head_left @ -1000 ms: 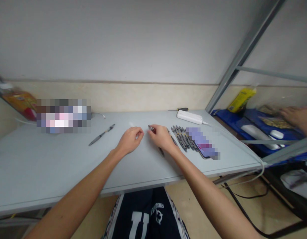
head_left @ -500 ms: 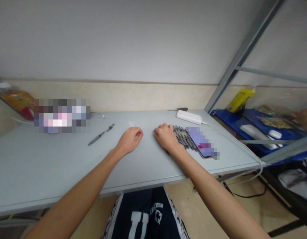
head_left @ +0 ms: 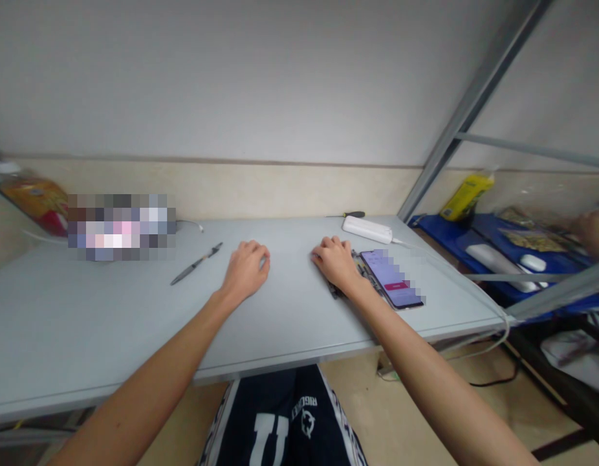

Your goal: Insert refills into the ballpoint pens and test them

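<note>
Shifted slightly rightward in the head view since half a second ago: right hand (head_left: 336,266), now cupped over dark pens (head_left: 369,274) left of the phone (head_left: 395,279), toward the counter's (head_left: 110,323) right end; cannot tell whether pinching one. Shifted slightly leftward: left hand (head_left: 244,270), loosely curled, fingers half spread, just right of a lone pen (head_left: 197,263). Near the back edge, white box (head_left: 367,229) and screwdriver (head_left: 354,214).

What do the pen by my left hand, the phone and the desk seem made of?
Pen: probably matte plastic, given its dull grey look. Phone: likely glossy glass in front, being flat and lit. Desk: laminate or painted metal perhaps; its smooth, pale look leaves that open.
</note>
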Demonstrator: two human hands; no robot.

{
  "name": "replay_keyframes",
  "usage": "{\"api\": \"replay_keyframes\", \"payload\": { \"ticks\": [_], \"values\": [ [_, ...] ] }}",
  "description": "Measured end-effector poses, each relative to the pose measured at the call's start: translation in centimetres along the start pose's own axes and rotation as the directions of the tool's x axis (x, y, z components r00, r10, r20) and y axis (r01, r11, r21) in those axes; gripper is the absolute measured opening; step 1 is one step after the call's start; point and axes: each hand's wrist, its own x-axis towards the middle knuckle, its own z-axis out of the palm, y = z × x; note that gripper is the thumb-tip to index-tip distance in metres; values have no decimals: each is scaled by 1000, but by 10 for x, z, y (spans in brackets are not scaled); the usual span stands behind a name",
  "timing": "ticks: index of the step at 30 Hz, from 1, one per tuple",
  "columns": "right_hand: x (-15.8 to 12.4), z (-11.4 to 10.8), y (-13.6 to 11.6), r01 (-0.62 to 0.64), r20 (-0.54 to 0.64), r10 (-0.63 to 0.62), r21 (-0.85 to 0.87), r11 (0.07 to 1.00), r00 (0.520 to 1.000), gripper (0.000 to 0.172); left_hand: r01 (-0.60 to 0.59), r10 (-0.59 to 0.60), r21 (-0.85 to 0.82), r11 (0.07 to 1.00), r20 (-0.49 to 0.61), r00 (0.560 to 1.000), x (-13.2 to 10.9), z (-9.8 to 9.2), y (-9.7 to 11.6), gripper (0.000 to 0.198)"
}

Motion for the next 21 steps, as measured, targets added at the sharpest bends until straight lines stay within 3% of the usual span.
{"api": "replay_keyframes", "payload": {
  "ticks": [4, 9, 15, 18, 21],
  "values": [
    [-3, -2, -10, -1, -10, 1, 29, 1000, 1000, 27, 188, -181, 174, 967, -55, 982, -2, -3, -5, 27],
    [-12, -8, -35, 58, -31, -56, 90, 994, 998, 26, 318, -303, 279, 906, -97, 948, -3, -4, -16, 36],
    [-27, -7, -71, 145, -47, -138, 377, 915, 989, 25, 451, -456, 296, 842, -58, 888, -2, -6, -23, 38],
    [-32, -3, -81, 127, -94, -90, 548, 827, 991, 31, 474, -489, 304, 826, -30, 872, -2, -9, -26, 39],
    [-33, 1, -80, 76, -105, -14, 615, 785, 994, 33, 476, -501, 324, 817, -9, 866, -2, -12, -28, 40]
  ]
}}
